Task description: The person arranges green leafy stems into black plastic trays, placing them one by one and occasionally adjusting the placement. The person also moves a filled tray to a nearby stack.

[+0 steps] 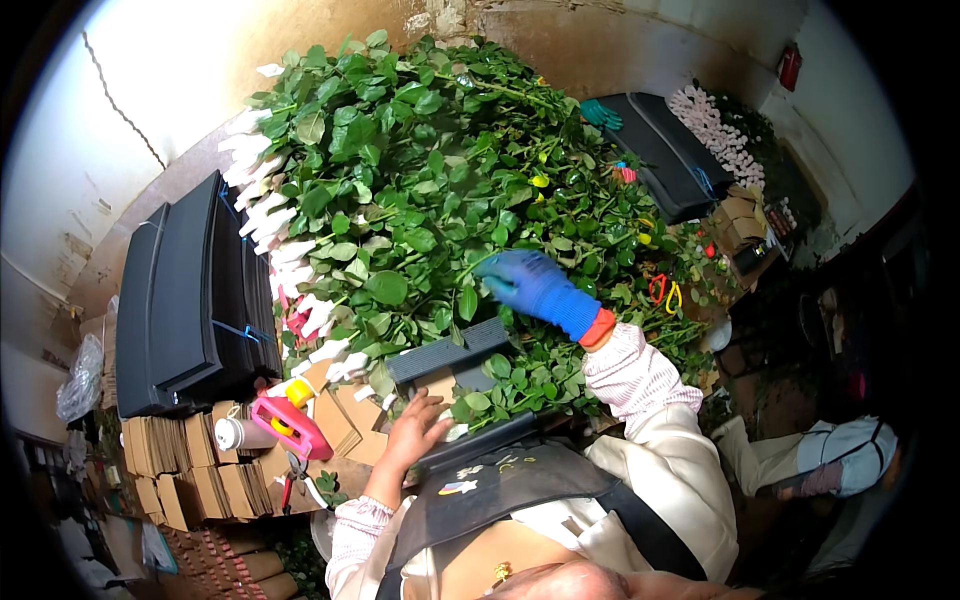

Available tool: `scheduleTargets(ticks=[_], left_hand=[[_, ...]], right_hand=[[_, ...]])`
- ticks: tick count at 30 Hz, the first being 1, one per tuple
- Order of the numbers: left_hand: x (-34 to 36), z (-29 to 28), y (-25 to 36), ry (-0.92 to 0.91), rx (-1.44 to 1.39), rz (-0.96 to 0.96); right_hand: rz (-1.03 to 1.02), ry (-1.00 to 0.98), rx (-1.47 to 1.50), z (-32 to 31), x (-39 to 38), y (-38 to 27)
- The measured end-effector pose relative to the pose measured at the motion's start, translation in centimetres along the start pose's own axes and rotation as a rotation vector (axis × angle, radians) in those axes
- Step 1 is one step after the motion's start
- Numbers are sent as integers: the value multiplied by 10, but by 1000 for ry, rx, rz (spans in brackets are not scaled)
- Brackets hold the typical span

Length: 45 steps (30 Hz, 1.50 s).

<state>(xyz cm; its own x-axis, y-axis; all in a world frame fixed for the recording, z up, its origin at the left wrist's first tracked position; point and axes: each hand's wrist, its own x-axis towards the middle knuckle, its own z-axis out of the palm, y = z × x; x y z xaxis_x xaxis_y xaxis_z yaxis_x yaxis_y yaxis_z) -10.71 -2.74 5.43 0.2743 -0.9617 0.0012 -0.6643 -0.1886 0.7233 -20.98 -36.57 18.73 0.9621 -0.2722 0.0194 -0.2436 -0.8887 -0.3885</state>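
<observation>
My right hand point(535, 287), in a blue glove, reaches over a big heap of leafy green flower stems point(400, 190). Its fingers are closed around a green stem point(468, 272) at the heap's near side. My bare left hand point(413, 433) has its fingers spread and holds nothing. It is beside the near left end of a dark grey ridged block point(450, 352), which lies between me and the heap. White sleeves point(268, 205) cover the stems' ends along the heap's left side.
Stacks of black sheets point(190, 300) stand left, with another black stack point(655, 155) at far right. Nearer left are folded brown cardboard point(195, 460), a pink tape dispenser point(290, 428), pruning shears point(294, 480) and a bottle point(243, 434). Scissors point(672, 297) lie right. Another person point(810, 455) is at right.
</observation>
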Motion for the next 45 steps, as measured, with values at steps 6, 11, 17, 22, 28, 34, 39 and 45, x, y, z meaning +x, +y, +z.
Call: scheduleTargets(ticks=[6, 11, 17, 22, 28, 34, 39, 45], left_hand=[[6, 5, -9, 37, 84, 66], [1, 8, -8, 66, 57, 54], [5, 9, -9, 98, 59, 54], [9, 9, -3, 82, 34, 80], [4, 9, -6, 78, 62, 63], [2, 5, -5, 132, 127, 150], [5, 4, 0, 89, 79, 85], [5, 7, -2, 42, 28, -34]], right_hand=[[-38, 382, -539, 34, 31, 20], [-39, 509, -458, 4, 24, -18], [-127, 412, -273, 10, 20, 10], [-21, 270, -499, 0, 17, 13], [-296, 783, -472, -22, 15, -26], [-77, 483, -561, -47, 24, -29], [-123, 530, -439, -37, 32, -17], [-241, 736, -243, -68, 34, -10]])
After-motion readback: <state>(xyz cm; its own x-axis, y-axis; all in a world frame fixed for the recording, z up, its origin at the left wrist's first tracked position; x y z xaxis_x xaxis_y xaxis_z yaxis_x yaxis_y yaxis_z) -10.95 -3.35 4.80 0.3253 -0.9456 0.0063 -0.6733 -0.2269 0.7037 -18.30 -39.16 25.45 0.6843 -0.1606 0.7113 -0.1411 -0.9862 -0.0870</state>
